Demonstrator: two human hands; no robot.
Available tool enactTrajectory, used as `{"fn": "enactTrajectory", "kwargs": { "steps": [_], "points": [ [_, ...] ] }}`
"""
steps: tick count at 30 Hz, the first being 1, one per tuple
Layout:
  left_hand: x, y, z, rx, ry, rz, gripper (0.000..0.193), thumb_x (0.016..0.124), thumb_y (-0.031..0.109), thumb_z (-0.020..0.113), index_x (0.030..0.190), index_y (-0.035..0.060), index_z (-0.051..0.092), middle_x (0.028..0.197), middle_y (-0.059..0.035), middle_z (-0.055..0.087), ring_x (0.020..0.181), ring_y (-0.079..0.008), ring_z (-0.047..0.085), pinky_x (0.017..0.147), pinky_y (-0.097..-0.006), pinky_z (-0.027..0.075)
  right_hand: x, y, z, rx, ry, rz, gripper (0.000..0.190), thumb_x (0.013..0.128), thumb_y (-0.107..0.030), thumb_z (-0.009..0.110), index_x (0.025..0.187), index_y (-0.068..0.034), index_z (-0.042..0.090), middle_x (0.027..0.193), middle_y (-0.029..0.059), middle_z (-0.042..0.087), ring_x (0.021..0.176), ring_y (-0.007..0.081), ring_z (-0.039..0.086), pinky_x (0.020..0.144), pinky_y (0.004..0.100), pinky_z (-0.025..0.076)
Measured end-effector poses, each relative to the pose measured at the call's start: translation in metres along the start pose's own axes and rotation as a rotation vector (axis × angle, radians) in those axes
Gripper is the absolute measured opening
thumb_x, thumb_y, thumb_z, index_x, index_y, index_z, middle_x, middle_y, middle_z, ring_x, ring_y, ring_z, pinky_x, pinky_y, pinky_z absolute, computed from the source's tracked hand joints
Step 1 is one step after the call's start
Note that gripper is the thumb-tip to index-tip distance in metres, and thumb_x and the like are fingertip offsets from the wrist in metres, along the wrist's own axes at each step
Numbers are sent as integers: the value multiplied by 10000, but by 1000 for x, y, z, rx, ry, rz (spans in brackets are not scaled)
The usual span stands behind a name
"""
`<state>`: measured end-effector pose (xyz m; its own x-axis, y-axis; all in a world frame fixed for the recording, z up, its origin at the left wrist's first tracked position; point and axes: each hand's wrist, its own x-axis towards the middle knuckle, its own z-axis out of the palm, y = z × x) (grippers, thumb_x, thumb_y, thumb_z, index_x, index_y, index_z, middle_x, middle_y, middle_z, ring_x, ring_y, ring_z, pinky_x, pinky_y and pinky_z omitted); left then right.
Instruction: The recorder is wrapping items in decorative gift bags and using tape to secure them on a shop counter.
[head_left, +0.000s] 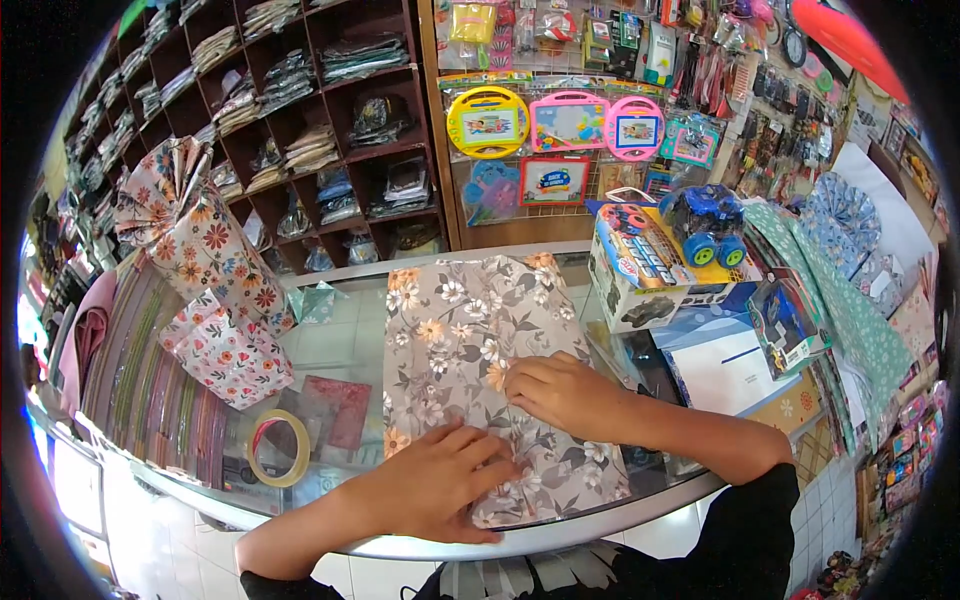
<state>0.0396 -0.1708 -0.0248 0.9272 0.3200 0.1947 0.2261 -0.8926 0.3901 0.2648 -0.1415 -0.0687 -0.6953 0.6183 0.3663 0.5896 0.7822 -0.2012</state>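
Floral wrapping paper (450, 360), grey-beige with white and orange flowers, lies on the glass counter before me, with a seam running lengthwise near its middle. My left hand (450, 476) rests on its lower left part, palm down, fingers spread. On the right half, near the seam, my right hand (551, 390) touches the paper with curled fingers; whether it pinches the paper is hidden. A roll of clear tape (278, 448) lies on the glass left of my left hand. Farther left stand a tall flower-patterned wrapped package (217, 240) and a smaller pink floral one (229, 349).
A boxed toy truck (645, 277) with a blue toy monster truck (705, 225) on top stands at the right, beside another boxed toy (787, 322) and green patterned paper (855, 322). Paper rolls (142, 382) line the left. A metal edge (450, 546) borders the counter.
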Motion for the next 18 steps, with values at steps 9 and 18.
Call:
{"fn": "enactTrajectory", "kwargs": {
  "steps": [9,18],
  "points": [
    [-4,-2,-23,-231,27,-103,163,816,185,608,834,35,546,762,-73,577,631,-241,571,542,-333,456,-3,2,-4,156,-31,79,158,828,-182,586,945,-84,543,1033,59,559,998,227,541,833,355,386],
    [-3,7,-31,-241,241,-196,82,817,101,595,834,39,544,712,-93,560,472,-214,528,441,-304,412,1,-3,-2,210,1,150,143,782,-160,632,891,-95,566,938,45,592,1021,239,555,807,357,387]
  ]
}}
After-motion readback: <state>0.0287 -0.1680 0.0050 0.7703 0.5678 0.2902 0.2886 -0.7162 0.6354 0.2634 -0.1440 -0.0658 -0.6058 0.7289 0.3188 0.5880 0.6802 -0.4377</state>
